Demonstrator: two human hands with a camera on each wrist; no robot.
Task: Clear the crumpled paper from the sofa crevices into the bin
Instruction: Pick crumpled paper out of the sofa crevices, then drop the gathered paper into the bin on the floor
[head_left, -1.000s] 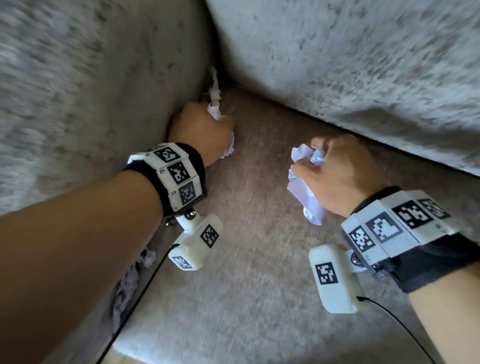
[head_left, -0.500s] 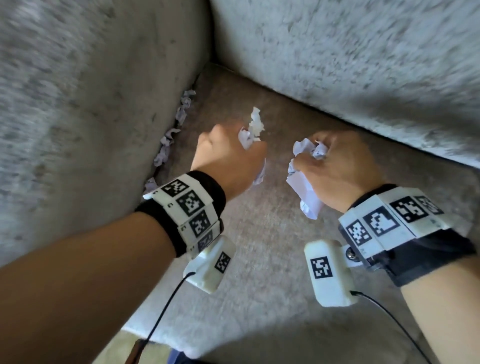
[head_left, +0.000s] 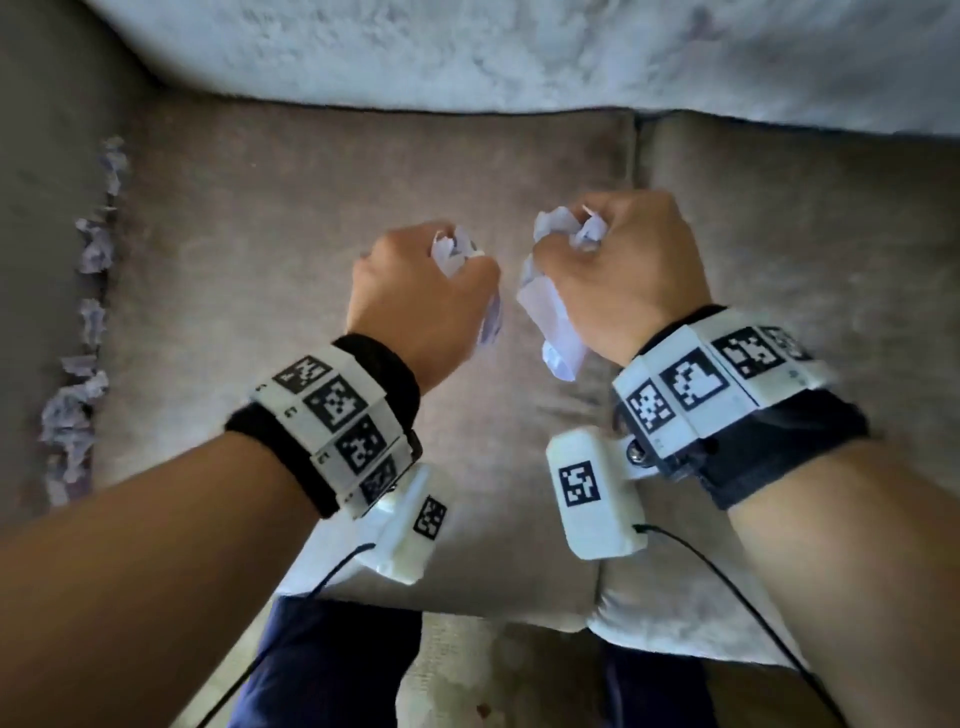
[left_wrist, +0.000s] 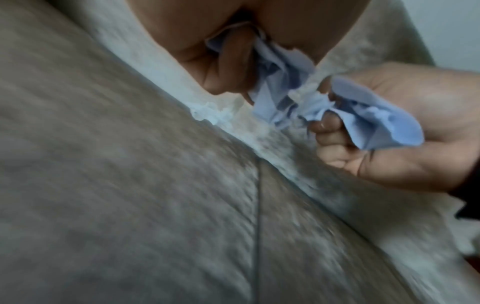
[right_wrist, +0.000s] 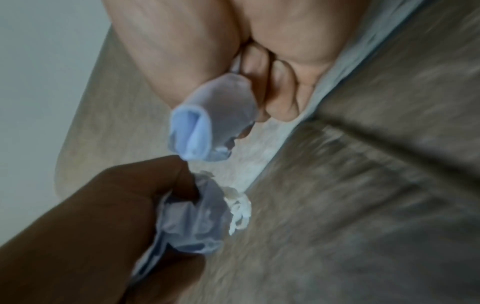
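Observation:
My left hand (head_left: 441, 291) is a fist round a crumpled white paper (head_left: 457, 252), held above the middle of the sofa seat. My right hand (head_left: 613, 265) grips another crumpled paper (head_left: 553, 322), whose tail hangs below the fist. The two fists are side by side and close. The left wrist view has the left paper (left_wrist: 275, 82) spilling from my curled fingers, with the right hand's paper (left_wrist: 369, 117) beside it. The right wrist view has the right paper (right_wrist: 207, 127) and the left one (right_wrist: 197, 222). More paper scraps (head_left: 88, 322) line the crevice along the left armrest. No bin is in view.
The grey-brown seat cushion (head_left: 291, 218) lies under both hands, with a seam (head_left: 636, 156) to a second cushion on the right. The pale backrest (head_left: 519, 52) runs across the top. My legs in dark trousers (head_left: 332, 665) stand at the sofa's front edge.
My left hand has pulled its paper out of the corner crevice and come back beside the right hand. My view has swung from the sofa corner to face the seat squarely.

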